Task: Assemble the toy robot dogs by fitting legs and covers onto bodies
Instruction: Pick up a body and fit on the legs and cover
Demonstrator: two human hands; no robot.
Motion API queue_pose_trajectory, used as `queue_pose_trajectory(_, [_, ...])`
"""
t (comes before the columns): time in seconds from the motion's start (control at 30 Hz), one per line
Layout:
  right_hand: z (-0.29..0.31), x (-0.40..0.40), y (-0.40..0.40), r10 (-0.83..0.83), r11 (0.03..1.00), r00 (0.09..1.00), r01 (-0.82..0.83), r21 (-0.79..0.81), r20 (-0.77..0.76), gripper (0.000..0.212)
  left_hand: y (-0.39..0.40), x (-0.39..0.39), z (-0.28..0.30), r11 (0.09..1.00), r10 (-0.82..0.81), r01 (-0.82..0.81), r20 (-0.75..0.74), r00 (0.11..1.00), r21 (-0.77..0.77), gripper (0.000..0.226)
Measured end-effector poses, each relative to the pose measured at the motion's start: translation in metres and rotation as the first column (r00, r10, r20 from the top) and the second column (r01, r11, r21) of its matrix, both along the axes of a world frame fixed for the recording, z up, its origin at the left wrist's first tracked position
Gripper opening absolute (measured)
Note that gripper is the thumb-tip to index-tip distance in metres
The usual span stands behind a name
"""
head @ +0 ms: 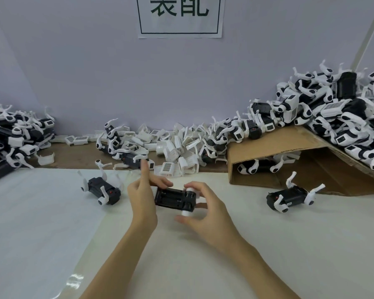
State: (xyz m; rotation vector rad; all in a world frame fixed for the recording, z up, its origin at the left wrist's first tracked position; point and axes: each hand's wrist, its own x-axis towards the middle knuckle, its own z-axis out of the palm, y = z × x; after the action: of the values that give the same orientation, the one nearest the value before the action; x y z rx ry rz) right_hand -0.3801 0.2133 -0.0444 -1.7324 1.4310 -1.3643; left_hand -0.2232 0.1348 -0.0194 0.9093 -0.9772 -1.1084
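Both hands, left hand (141, 196) and right hand (205, 207), grip a legless body (174, 198); big finished pile (333, 113), loads of covers (175, 145) left.

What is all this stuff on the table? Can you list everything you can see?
Black toy body: one, black with white end pieces, held in both hands at the centre.
Legged bodies on the white sheet: two, black with white legs, one to the left, one to the right.
Loose white covers: a heap, too many to count, along the back wall.
Left pile of dogs: many, black and white, far left.
Right pile of dogs: many, black and white, on the cardboard.
Cardboard: one, brown, folded, right side.
White sheet: one, covering the table.
Paper sign: one, white with dark characters, on the wall.
Left hand: holds the body's left end.
Right hand: grips its right end.
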Motion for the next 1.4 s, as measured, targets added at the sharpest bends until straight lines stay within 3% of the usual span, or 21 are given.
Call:
queue_pose_trajectory(0.07, [0.0, 0.009, 0.002, -0.016, 0.998, 0.997, 0.012, -0.056, -0.07, 0.069, -0.005, 0.006, 0.001, 0.999, 0.035, -0.031, -0.131, 0.991, 0.033, 0.083])
queue_pose_trajectory(0.17, [0.003, 0.016, 0.003, 0.032, 0.998, 0.998, -0.035, -0.047, -0.063, 0.063, -0.01, 0.015, 0.006, 0.999, 0.025, -0.021, -0.168, 0.985, 0.025, 0.084])
queue_pose_trajectory(0.27, [0.008, 0.019, -0.001, 0.083, 0.996, 0.983, -0.088, 0.028, 0.162, 0.051, -0.013, 0.021, 0.007, 0.998, 0.05, -0.042, -0.189, 0.981, 0.046, 0.084])
queue_pose_trajectory(0.4, [0.015, 0.012, -0.041, -0.116, 0.973, 0.966, 0.063, 0.223, 0.23, 0.028, -0.017, 0.024, 0.004, 0.993, 0.091, -0.079, -0.132, 0.987, 0.093, 0.084])
queue_pose_trajectory(0.5, [0.026, 0.009, -0.077, -0.15, 0.921, 0.899, -0.023, 0.388, 0.411, 0.026, -0.018, 0.022, 0.002, 0.993, 0.088, -0.085, -0.039, 0.995, 0.077, 0.083])
queue_pose_trajectory(0.63, [0.027, 0.006, -0.111, -0.179, 0.9, 0.955, 0.061, 0.431, 0.238, 0.035, -0.021, 0.025, 0.0, 0.994, 0.037, -0.047, 0.1, 0.994, 0.103, 0.079])
queue_pose_trajectory(0.73, [0.027, 0.014, -0.111, -0.17, 0.925, 0.979, 0.119, 0.361, 0.114, 0.03, -0.019, 0.025, 0.0, 0.993, -0.012, -0.005, 0.144, 0.989, 0.114, 0.073])
queue_pose_trajectory(0.9, [0.027, 0.002, -0.088, -0.219, 0.954, 0.972, 0.196, 0.225, 0.084, 0.027, -0.02, 0.021, -0.008, 0.985, 0.009, -0.032, 0.134, 0.991, 0.168, 0.057])
queue_pose_trajectory(1.13, [0.018, -0.033, -0.036, -0.329, 0.943, 0.881, 0.29, 0.161, 0.339, 0.018, -0.019, 0.019, -0.008, 0.979, -0.017, -0.017, 0.16, 0.987, 0.205, 0.058])
queue_pose_trajectory(1.23, [0.014, -0.037, -0.02, -0.301, 0.953, 0.813, 0.234, 0.194, 0.497, 0.023, -0.017, 0.016, -0.005, 0.975, -0.09, 0.046, 0.197, 0.976, 0.218, 0.059])
queue_pose_trajectory(1.4, [0.013, -0.041, -0.013, -0.237, 0.971, 0.673, 0.134, 0.2, 0.701, 0.037, -0.01, 0.011, -0.005, 0.937, -0.269, 0.237, 0.1, 0.958, 0.256, 0.052])
